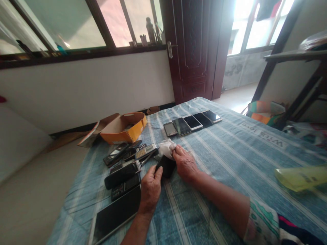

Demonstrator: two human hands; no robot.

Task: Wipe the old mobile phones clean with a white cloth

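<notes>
My left hand [150, 189] grips the near end of a small black phone [166, 165] that lies on the blue striped cloth [230, 149]. My right hand [185, 165] is closed on a white wiping cloth [166, 148] and rests beside the phone's far end. To the left lie several old keypad phones [127, 160] in a loose pile. A large tablet [116, 214] with a dark screen lies near my left wrist.
A row of several smartphones [192, 122] lies at the far side of the cloth. An open orange cardboard box [125, 127] stands at the far left corner. A yellow-green plastic bag [301, 177] lies at the right. A dark wooden door [194, 47] stands beyond.
</notes>
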